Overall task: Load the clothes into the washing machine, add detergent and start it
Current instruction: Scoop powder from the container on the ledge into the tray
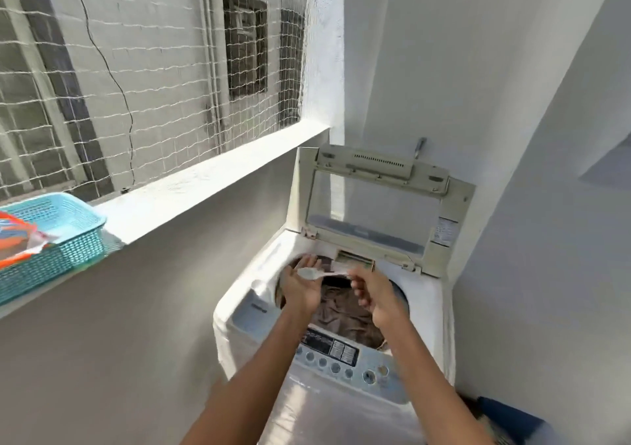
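A white top-loading washing machine (pixel 426 294) stands in the corner with its lid (pixel 375 202) raised upright. Brown clothes (pixel 341 311) fill the drum. Both my hands are over the drum opening. My right hand (pixel 375 294) pinches the handle of a white plastic spoon (pixel 316 273), whose bowl points left. My left hand (pixel 302 286) is held flat with straight fingers just under the spoon's bowl, palm up. The control panel (pixel 341 356) with round buttons lies at the machine's near edge, below my forearms.
A teal plastic basket (pixel 68 239) with an orange detergent packet (pixel 17 239) sits on the white ledge (pixel 205 185) at the left. Netting covers the opening above the ledge. White walls close in behind and to the right. A dark blue object (pixel 505 414) lies bottom right.
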Available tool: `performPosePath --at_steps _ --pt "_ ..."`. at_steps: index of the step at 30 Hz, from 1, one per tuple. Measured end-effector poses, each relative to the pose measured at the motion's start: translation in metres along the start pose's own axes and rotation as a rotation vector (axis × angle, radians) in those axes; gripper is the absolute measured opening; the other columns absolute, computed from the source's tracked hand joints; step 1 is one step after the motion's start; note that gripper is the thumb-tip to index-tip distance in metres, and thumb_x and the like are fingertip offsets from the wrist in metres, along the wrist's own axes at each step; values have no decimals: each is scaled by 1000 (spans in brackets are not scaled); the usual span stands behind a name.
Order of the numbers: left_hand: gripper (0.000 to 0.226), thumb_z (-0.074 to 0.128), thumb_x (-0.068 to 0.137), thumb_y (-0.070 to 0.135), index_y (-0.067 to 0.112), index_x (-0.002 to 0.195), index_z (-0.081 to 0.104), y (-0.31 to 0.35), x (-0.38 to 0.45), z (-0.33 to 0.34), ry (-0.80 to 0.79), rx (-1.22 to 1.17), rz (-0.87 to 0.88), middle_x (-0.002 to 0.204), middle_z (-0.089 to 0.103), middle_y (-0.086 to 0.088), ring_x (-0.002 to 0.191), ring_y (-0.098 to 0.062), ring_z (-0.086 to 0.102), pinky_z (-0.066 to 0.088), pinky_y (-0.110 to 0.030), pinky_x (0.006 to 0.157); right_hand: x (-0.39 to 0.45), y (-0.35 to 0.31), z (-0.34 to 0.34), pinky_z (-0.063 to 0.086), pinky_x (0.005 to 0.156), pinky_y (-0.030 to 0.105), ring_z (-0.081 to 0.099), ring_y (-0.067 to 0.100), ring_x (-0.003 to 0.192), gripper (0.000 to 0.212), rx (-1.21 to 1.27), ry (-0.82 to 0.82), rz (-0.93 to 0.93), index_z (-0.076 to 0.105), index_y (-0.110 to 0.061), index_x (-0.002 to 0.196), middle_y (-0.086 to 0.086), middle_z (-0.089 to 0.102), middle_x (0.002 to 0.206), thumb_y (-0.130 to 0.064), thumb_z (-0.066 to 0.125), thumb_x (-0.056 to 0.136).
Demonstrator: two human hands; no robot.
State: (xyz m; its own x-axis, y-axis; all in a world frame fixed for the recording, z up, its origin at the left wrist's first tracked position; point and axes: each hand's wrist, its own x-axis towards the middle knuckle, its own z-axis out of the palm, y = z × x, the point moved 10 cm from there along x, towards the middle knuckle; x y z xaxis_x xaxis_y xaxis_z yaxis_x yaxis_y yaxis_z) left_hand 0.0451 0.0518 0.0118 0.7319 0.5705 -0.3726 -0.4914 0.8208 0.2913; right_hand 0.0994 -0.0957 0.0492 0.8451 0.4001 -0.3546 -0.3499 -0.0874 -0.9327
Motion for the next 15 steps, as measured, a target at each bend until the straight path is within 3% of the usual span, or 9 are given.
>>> performPosePath --at_steps 3,6,8,10,11,15 --pt "50 19 102 28 -5 133 40 -35 29 0 10 49 -104 139 43 -24 135 -34 38 28 -39 111 30 26 -21 24 35 16 39 4 37 14 63 68 54 63 -12 68 -6 54 46 -15 65 82" --pt "54 18 101 29 -6 136 40 -61 68 -11 51 137 -175 132 51 -23 123 -34 49 29 -38 108 59 51 -36 25 33 15 39 2 34 15 132 138 117 63 -12 68 -7 54 45 -15 66 82" --pt "50 19 101 29 -5 120 50 -76 99 -15 65 157 -213 112 56 -20 99 -30 56 37 -38 97 82 63 -45 25 31 14 38 1 32 15 197 197 157 63 -11 68 -7 53 43 -14 65 83" --pt "47 20 101 28 -4 102 54 -88 123 -14 74 153 -259 108 54 -20 92 -29 55 41 -37 88 100 71 -55 24 30 12 38 1 30 14 260 255 189 63 -9 72 -6 52 41 -13 63 85" --pt "46 19 101 27 -3 103 54 -92 140 -12 76 177 -273 112 54 -20 95 -30 55 40 -37 90 113 73 -59 25 30 12 38 0 30 13 297 286 197 63 -9 73 -7 52 40 -13 63 86" --pt "50 17 103 25 -3 138 41 -106 205 -2 50 255 -322 137 48 -18 127 -30 45 35 -32 99 162 77 -73 26 31 11 41 1 31 11 388 417 201 65 -8 74 -6 54 42 -11 64 85"
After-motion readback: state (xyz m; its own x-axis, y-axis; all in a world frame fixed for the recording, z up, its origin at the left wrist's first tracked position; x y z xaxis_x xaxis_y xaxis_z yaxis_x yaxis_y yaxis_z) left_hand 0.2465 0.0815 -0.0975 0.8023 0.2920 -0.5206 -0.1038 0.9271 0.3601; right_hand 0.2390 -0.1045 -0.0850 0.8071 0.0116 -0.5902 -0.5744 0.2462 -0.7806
